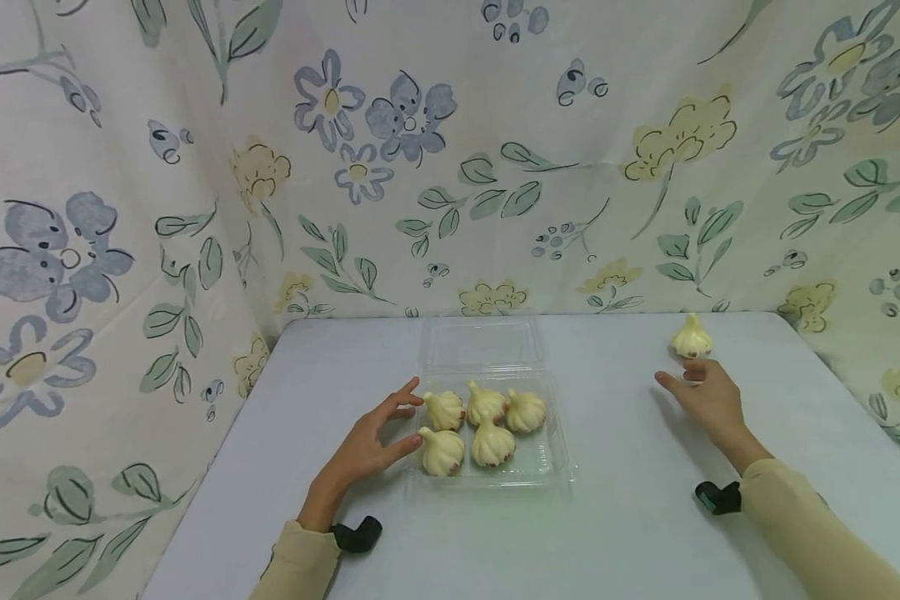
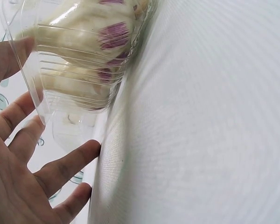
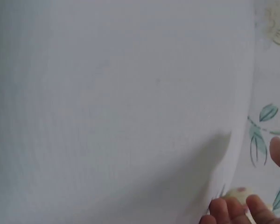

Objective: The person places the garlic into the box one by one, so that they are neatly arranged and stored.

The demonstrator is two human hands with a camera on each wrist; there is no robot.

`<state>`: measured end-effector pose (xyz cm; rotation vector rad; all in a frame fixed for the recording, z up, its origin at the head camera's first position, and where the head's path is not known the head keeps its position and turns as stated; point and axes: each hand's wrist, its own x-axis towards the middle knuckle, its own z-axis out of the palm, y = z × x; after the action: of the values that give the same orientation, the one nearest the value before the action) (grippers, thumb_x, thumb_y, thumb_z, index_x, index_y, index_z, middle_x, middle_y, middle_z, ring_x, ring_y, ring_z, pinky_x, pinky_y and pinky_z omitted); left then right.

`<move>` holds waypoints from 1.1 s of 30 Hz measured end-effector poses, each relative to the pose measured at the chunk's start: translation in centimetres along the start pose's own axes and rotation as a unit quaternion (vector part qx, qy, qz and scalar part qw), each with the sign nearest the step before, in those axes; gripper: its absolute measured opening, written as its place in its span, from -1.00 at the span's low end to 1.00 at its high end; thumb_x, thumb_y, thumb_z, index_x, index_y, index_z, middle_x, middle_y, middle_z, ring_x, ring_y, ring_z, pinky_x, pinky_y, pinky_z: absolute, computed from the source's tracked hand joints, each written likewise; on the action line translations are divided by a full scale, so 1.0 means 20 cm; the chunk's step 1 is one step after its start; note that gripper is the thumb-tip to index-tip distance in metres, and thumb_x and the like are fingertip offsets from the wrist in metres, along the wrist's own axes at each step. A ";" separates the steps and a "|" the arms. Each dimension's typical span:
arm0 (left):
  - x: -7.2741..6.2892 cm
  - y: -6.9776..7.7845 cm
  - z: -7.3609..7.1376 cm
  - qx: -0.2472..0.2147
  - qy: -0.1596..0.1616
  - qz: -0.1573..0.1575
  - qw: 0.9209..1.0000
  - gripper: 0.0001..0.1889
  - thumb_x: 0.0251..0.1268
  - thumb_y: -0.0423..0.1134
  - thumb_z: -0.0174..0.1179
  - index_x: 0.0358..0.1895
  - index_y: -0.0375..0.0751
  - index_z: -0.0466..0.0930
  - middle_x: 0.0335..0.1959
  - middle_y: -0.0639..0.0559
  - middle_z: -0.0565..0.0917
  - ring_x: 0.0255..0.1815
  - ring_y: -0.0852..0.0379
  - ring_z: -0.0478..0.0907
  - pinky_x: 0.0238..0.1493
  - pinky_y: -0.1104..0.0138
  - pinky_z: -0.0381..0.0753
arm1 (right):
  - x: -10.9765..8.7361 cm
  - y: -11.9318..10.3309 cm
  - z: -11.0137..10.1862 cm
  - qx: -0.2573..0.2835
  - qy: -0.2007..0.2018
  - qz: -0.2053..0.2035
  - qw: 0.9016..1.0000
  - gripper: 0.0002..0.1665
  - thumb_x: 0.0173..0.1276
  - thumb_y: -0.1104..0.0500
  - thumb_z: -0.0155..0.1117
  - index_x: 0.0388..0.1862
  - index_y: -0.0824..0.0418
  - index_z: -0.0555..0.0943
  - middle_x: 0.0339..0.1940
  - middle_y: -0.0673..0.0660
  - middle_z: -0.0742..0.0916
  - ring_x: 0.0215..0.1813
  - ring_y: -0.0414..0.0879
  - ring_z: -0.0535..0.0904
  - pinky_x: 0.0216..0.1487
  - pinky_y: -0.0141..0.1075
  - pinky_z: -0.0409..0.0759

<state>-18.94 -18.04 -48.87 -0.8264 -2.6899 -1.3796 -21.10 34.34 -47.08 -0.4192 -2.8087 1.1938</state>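
Observation:
A clear plastic container point(image 1: 525, 479) with its lid folded back holds several pale garlic bulbs point(image 1: 442, 452), some with purple marks in the left wrist view. My left hand point(image 1: 371, 442) is at the container's left side, fingers spread and thumb at the rim. In the left wrist view, that hand point(image 2: 18, 172) has its thumb and some fingertips against the clear wall. One more garlic bulb point(image 1: 692, 337) sits at the table's far right. Just in front of it is my right hand point(image 1: 708, 404), thumb and fingers apart, holding nothing. The right wrist view shows its fingers point(image 3: 219, 210) partly covering that bulb.
The container's clear lid point(image 1: 482, 343) lies toward the table's back edge. A white table point(image 1: 630, 525) spreads beneath everything. Floral cloth point(image 1: 450, 167) hangs behind and along both sides. A dark wrist camera point(image 1: 357, 534) sits on each wrist.

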 end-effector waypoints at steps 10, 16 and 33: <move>0.00 0.00 -0.01 0.000 -0.003 0.008 1.000 -0.49 0.39 -0.11 0.31 0.34 -0.05 0.43 0.65 0.06 0.20 0.34 -0.19 0.58 0.33 -0.37 0.36 | 0.06 0.05 -0.05 0.016 0.045 0.051 0.998 0.10 0.47 -0.26 0.17 0.55 0.54 0.04 0.41 0.62 0.39 0.38 0.47 0.36 0.23 0.20 0.47; 0.00 0.00 0.00 0.003 0.000 0.006 1.000 -0.48 0.39 -0.09 0.31 0.36 -0.02 0.43 0.65 0.10 0.20 0.33 -0.19 0.58 0.34 -0.38 0.35 | 0.11 0.07 -0.06 0.017 0.044 0.078 0.996 0.13 0.49 -0.27 0.12 0.59 0.51 -0.07 0.48 0.62 0.30 0.44 0.49 0.28 0.33 0.24 0.42; 0.01 -0.01 0.00 0.004 -0.002 0.001 1.000 -0.45 0.38 -0.04 0.32 0.38 0.16 0.40 0.62 0.02 0.26 0.36 -0.17 0.56 0.37 -0.35 0.34 | 0.21 0.10 -0.10 0.002 0.021 0.033 0.999 0.25 0.47 -0.31 0.12 0.63 0.45 -0.26 0.52 0.67 0.13 0.50 0.59 0.08 0.42 0.40 0.19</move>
<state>-19.18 -18.06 -49.02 -0.8302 -2.6953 -1.3666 -24.40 38.24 -47.41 -0.5342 -2.7782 1.1871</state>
